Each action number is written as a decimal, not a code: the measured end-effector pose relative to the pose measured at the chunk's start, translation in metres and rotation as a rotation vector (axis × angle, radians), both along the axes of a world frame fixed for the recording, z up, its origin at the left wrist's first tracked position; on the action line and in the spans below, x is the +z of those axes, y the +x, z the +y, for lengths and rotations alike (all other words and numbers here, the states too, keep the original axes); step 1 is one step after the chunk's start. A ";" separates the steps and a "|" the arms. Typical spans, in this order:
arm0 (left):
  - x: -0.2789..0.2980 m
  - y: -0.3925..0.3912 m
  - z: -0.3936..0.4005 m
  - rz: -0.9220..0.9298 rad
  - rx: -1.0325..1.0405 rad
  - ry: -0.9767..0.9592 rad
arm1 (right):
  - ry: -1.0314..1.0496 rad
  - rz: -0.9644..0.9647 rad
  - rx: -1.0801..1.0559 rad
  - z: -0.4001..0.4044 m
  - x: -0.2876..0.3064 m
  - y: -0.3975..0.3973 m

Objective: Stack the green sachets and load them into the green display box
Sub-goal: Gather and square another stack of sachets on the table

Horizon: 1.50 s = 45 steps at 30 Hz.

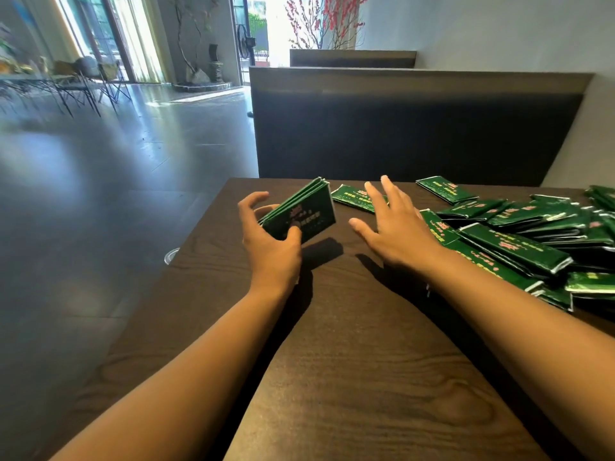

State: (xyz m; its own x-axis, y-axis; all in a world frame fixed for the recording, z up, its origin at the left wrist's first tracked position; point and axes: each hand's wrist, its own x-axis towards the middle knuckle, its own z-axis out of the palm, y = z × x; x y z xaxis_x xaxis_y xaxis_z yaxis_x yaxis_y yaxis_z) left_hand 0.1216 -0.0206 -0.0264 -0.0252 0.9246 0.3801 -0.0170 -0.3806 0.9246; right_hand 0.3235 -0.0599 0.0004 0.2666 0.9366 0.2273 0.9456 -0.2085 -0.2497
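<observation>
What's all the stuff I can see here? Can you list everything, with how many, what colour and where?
stack of sachets: one small stack, green, held tilted above the table's left part
single sachet: one, green, flat on the table beyond the right hand
far sachet: one, green, lying alone near the table's far edge
pile of loose sachets: too many to count, green, heaped on the table's right side
table: one, dark brown wood, foreground
bench back: one, dark, behind the table
chairs: several, far left of the room
blossom branches: red, by the window
left hand: grips the stack
right hand: fingers spread, holds nothing
</observation>
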 end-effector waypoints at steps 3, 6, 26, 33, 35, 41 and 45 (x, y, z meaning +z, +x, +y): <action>-0.002 0.000 0.004 -0.019 -0.003 -0.042 | -0.134 -0.093 -0.027 0.026 -0.006 0.004; -0.003 0.001 0.005 -0.003 -0.012 -0.064 | -0.300 -0.102 -0.058 0.037 -0.023 0.004; -0.006 0.003 0.009 0.024 -0.043 -0.114 | -0.206 -0.083 -0.070 0.038 -0.013 0.003; -0.007 0.004 0.011 0.006 -0.027 -0.148 | -0.170 -0.140 0.012 0.013 -0.009 -0.002; -0.007 0.004 0.011 -0.003 -0.021 -0.151 | -0.205 -0.091 0.024 0.004 -0.006 0.001; -0.006 0.001 0.012 -0.019 0.023 -0.147 | -0.054 -0.061 0.052 -0.013 -0.015 -0.004; -0.005 0.000 0.013 -0.043 0.032 -0.166 | 0.146 -0.028 0.138 -0.019 -0.016 -0.005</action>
State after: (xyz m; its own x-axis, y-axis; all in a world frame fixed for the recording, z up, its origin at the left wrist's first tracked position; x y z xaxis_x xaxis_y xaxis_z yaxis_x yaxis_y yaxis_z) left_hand 0.1220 -0.0079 -0.0317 -0.0685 0.9730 0.2205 -0.0481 -0.2240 0.9734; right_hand 0.3185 -0.0792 -0.0159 0.1300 0.9205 0.3684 0.9696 -0.0404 -0.2413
